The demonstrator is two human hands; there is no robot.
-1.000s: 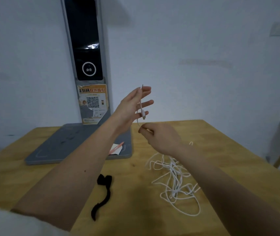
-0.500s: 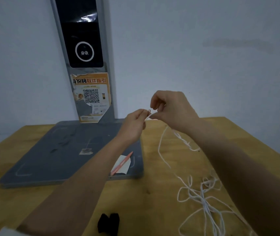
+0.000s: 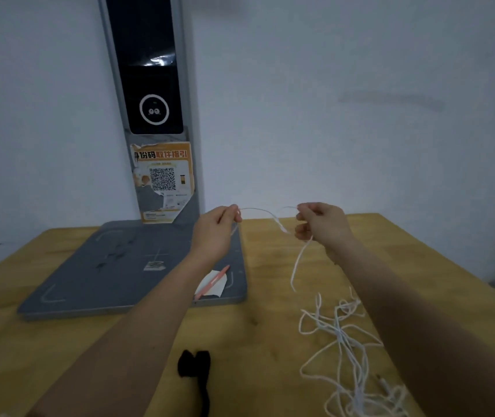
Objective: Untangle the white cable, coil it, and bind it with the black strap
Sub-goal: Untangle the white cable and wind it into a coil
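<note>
Both hands are raised above the tabletop [image 3: 270, 341], apart from each other, a short span of the white cable [image 3: 341, 341] arching between them. The left hand [image 3: 214, 228] pinches one end of that span between thumb and fingers; the right hand [image 3: 320, 222] grips the other with curled fingers. From the right hand the cable drops to a loose tangle near the tabletop's right edge. The black strap [image 3: 195, 368] lies by the near edge, beside the left forearm. A grey scanner base [image 3: 119, 272] sits toward the back-left, a pink pen [image 3: 212, 281] on its corner.
</note>
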